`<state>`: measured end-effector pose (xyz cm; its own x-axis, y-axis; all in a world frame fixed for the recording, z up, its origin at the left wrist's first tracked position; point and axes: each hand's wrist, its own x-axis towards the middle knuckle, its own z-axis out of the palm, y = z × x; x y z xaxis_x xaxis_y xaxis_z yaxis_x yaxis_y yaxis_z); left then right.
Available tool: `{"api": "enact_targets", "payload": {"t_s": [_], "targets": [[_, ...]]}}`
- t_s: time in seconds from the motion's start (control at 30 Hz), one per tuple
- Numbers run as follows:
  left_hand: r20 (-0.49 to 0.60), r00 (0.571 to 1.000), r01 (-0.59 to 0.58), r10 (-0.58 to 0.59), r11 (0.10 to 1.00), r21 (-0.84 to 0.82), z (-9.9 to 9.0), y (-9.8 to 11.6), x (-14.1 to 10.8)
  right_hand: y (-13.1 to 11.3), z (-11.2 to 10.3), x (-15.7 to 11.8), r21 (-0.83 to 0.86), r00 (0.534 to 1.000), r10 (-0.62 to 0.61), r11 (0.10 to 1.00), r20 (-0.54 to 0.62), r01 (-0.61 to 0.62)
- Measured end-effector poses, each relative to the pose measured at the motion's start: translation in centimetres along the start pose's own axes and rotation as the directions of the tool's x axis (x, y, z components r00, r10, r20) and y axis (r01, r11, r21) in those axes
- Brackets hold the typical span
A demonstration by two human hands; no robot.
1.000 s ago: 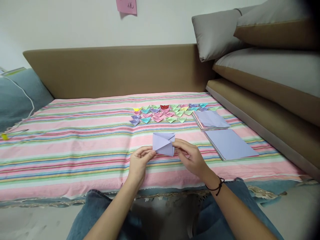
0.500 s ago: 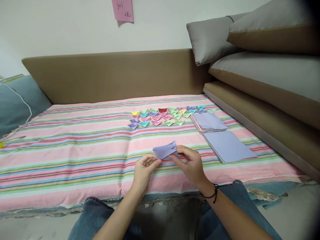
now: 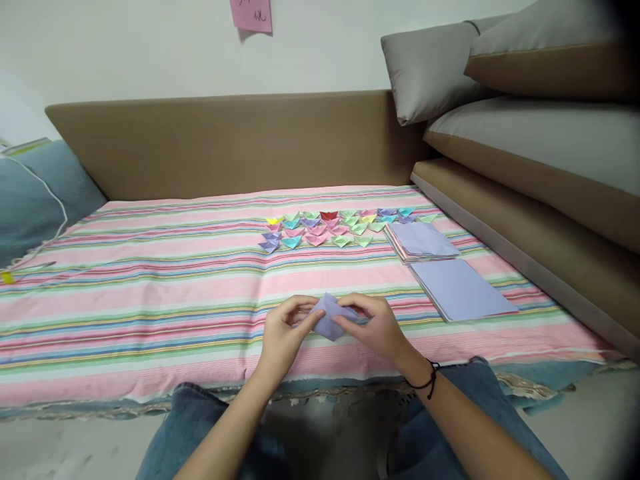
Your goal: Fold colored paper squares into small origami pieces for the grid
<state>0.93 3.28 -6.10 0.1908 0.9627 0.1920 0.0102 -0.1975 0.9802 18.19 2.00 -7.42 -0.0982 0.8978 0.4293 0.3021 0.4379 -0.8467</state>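
A small folded piece of purple paper (image 3: pixel 329 325) is held up between both hands, over the front part of the striped cloth (image 3: pixel 190 300). My left hand (image 3: pixel 287 330) pinches its left side, thumb in front and fingers behind. On the right side, my right hand (image 3: pixel 375 327) grips it the same way, with a dark cord bracelet at the wrist. Farther back lie several folded paper boats (image 3: pixel 316 239) in rows, in pink, green, blue, purple, yellow and red.
Two stacks of paper lie to the right: a creased stack (image 3: pixel 423 240) and a flat purple-topped stack (image 3: pixel 460 287). Grey and brown cushions (image 3: pixel 530 140) pile up at the right. A yellow-handled tool (image 3: pixel 7 277) and a white cable (image 3: pixel 45 197) are at the left.
The purple paper has turned from a wide, flat shape to a diamond-like one and come slightly lower. My left hand now grips its side more fully. The view has tilted down a little.
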Motion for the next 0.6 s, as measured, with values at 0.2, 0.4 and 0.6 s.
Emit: {"api": "enact_targets", "payload": {"t_s": [0.2,0.4,0.6], "targets": [[0.021,0.999,0.046,-0.043,0.988,-0.150,0.1,-0.2,0.0,-0.2,0.2,-0.2,0.384,0.964,0.264,0.888,0.022,-0.252],[0.036,0.999,0.029,-0.026,0.995,-0.098,-0.7,0.2,0.2,-0.2,-0.1,-0.2,0.413,0.952,0.291,0.858,0.099,-0.305],[0.187,0.979,0.112,-0.078,0.978,-0.179,-1.7,1.1,0.4,-0.2,-0.5,-0.2,0.424,0.949,0.243,0.852,0.200,-0.308]]}}
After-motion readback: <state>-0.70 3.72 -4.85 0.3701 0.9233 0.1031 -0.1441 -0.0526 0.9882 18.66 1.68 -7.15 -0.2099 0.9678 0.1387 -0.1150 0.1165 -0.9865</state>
